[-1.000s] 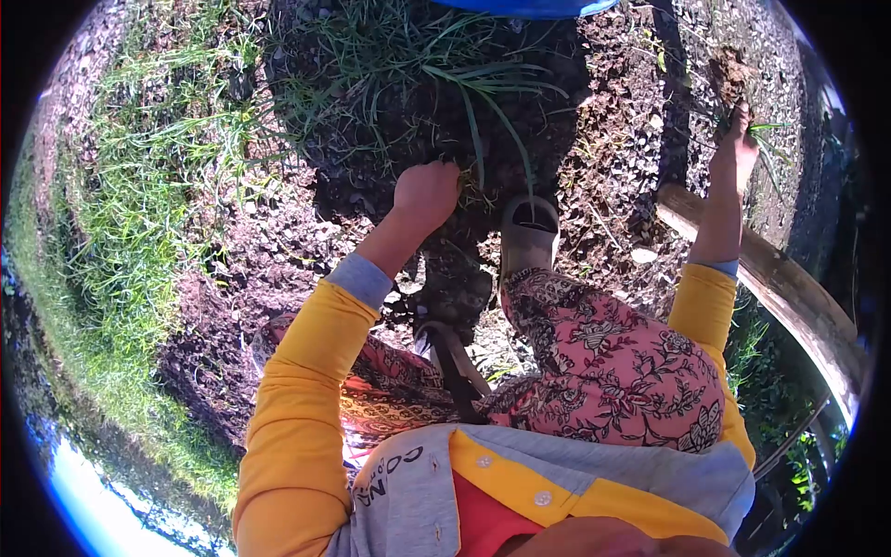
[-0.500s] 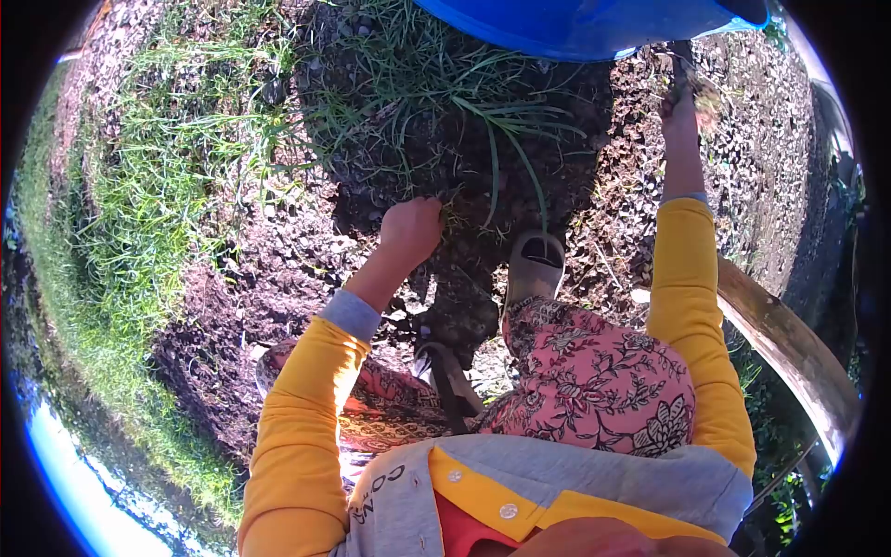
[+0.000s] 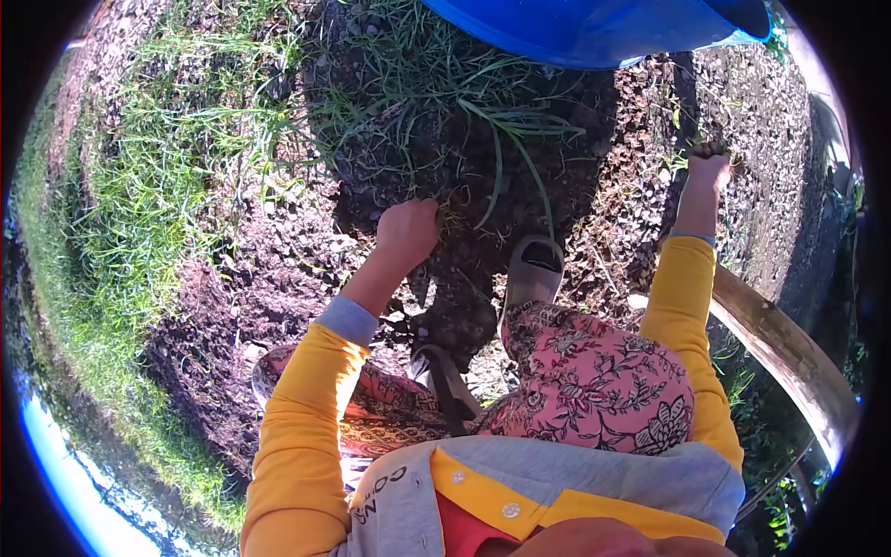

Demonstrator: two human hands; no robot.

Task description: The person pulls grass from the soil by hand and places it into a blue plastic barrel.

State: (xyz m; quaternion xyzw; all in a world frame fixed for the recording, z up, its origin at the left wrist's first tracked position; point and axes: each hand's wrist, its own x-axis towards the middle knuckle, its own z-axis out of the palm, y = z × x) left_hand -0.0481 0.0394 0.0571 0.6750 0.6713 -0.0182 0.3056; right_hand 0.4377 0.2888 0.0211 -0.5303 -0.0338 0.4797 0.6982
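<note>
My left hand is closed low over the shaded soil, in front of the green plants. A small, yellowish tuft of weeds shows at its fingertips. Out to the right, my right hand is curled into a fist above sunlit ground. Little green leaves show beside its knuckles; what lies inside the fist is hidden. Long-leaved green plants grow ahead of my left hand. A blue plastic tub stands at the top, beyond both hands.
My sandalled foot rests on the soil between my hands. A curved wooden pole runs past my right arm. Dense grass covers the left side, and loose pebbly soil lies at the right.
My right hand has come back from beside the tub, toward me and slightly right. My left hand stays almost in place, with more of the tuft visible at its fingers.
</note>
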